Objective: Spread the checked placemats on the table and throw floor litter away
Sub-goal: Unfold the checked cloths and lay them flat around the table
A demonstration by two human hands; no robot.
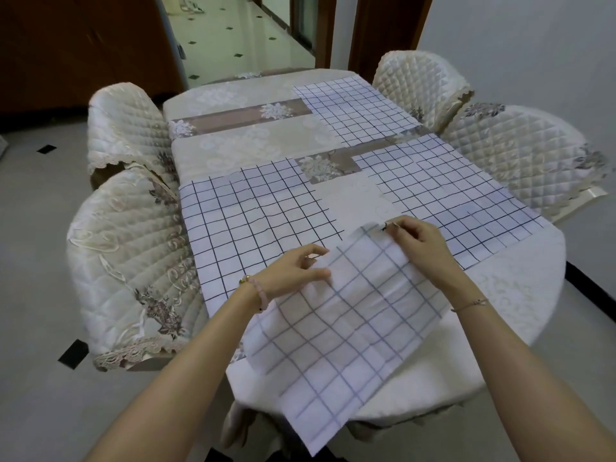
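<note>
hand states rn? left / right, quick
Left hand: grip closed on the near edge of the held checked placemat.
Right hand: grip pinched shut on the same placemat's far corner.

Three white placemats with dark grid lines lie flat on the table: one at ten o'clock (256,225), one at two o'clock (450,198), one far off at one o'clock (356,110). A fourth placemat (336,331), paler-lined, hangs tilted over the near edge at six o'clock.
</note>
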